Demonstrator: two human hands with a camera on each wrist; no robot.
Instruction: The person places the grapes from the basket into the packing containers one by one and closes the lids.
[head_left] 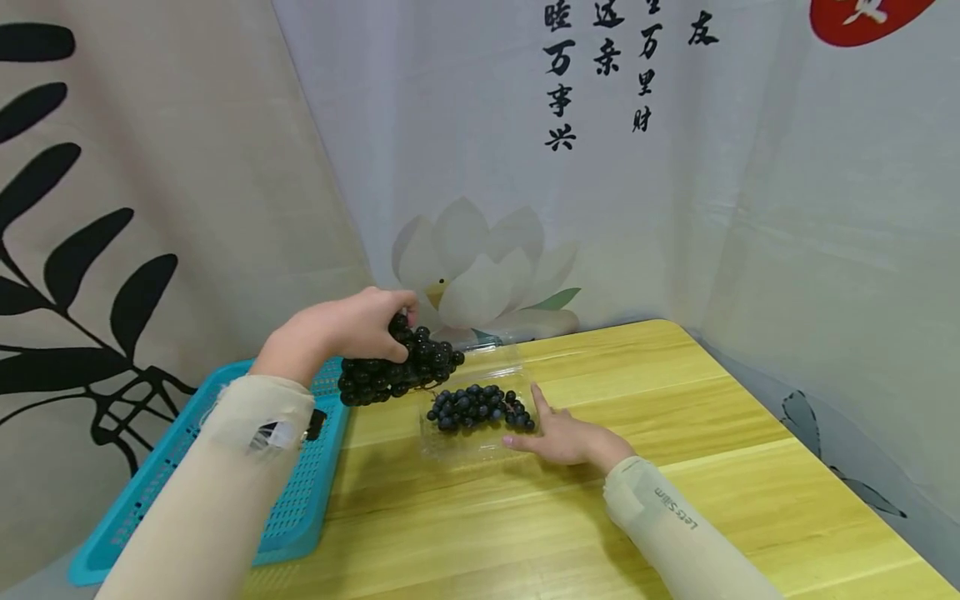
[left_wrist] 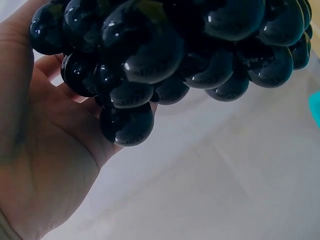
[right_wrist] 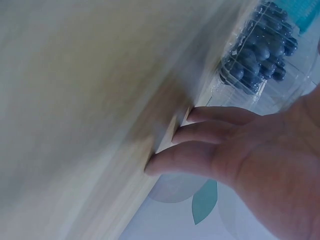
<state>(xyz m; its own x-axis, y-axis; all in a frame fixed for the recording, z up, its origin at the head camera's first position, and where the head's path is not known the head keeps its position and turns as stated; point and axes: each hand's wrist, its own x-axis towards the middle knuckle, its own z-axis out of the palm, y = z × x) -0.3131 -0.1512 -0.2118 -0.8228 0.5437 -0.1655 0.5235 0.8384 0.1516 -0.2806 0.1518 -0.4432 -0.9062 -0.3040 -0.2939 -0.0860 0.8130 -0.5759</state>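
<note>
- Hands, head view: left hand (head_left: pixel 352 327) grips a large bunch of dark grapes (head_left: pixel 423 365), thumb and fingers curled round its upper side.
- Same view: held bunch is raised between the blue basket (head_left: pixel 300 500) and the clear plastic box (head_left: pixel 468 450), one end overlapping the basket's rim as seen from here.
- Right hand (head_left: pixel 566 435) beside the box's right side, thumb and forefinger spread, gripping nothing; contact with box cannot be told.
- Smaller grape bunch (head_left: pixel 476 407) lies in the box, on a wood-grain bench (head_left: pixel 450 542). White cloth (head_left: pixel 750 208) with black writing hangs behind.
- Left wrist view: glossy grapes fill the upper part, palm and fingers against them; stem hidden. Sliver of blue at right edge.
- Right wrist view: three fingers extended, tips at the bench surface; boxed bunch beyond them, basket corner past that. Nearer bench surface blurred.
</note>
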